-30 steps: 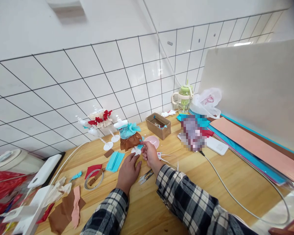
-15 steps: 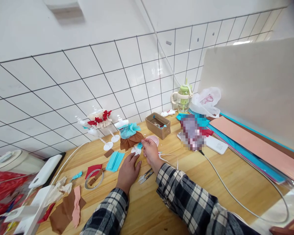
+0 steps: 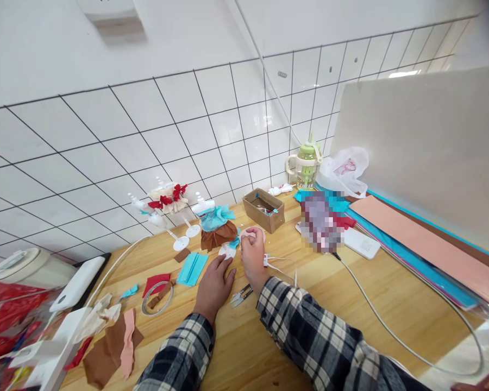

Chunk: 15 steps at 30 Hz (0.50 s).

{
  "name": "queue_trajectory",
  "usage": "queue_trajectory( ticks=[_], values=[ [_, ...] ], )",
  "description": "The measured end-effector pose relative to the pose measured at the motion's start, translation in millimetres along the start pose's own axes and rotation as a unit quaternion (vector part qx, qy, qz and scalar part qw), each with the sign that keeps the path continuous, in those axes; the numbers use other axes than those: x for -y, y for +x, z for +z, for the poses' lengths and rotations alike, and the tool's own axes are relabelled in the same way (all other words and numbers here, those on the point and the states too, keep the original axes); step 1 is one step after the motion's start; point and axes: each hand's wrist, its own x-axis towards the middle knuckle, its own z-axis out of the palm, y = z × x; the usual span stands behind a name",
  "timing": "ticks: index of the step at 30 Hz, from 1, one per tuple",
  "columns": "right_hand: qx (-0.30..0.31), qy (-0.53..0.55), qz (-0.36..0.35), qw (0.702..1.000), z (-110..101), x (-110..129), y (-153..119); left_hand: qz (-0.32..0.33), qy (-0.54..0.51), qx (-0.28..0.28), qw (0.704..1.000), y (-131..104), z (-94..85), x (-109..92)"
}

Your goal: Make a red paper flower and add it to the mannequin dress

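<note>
A small white dress-form stand (image 3: 204, 207) wears a turquoise crepe top (image 3: 217, 217) and a gathered brown skirt (image 3: 219, 235). On its round white base (image 3: 227, 251) rest the fingertips of my left hand (image 3: 215, 282), fingers stretched out. My right hand (image 3: 253, 255) is apart from the skirt, over a pink round dish (image 3: 248, 232), its fingers curled together; whatever they pinch is hidden. A turquoise scrap (image 3: 234, 243) lies by the base between the hands. Thread snips (image 3: 242, 296) lie on the table below them.
More dressed stands (image 3: 169, 203) stand at the back left. A cardboard box (image 3: 263, 210) and a green-lidded bottle (image 3: 307, 163) are behind my right hand. Coloured paper sheets (image 3: 415, 239) lie right; brown paper (image 3: 110, 353) and a wire coil (image 3: 158, 297) lie left.
My right hand has moved from the skirt's right edge a little to the right, over the pink dish, and its fingers have curled. My left hand stays on the base.
</note>
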Motion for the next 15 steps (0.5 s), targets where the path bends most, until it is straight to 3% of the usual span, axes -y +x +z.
queue_trajectory(
  ticks=[3, 9, 12, 15],
  values=[
    [-0.02, -0.015, -0.056, 0.998, 0.4, 4.6, -2.6, -0.003, -0.001, 0.003, 1.0, -0.1, 0.9, 1.8],
    [-0.001, -0.028, -0.095, 0.995, 5.3, 31.2, -19.2, 0.01, -0.01, -0.011, 1.0, 1.7, 0.5, 1.7],
    [0.064, -0.039, -0.099, 0.992, 8.2, 47.5, -36.0, 0.012, -0.011, -0.024, 1.0, 2.4, -2.1, -0.8],
    [0.159, -0.128, -0.09, 0.975, 8.7, 56.8, -53.2, 0.01, -0.008, -0.042, 0.999, 1.0, -4.9, -3.4]
  ],
)
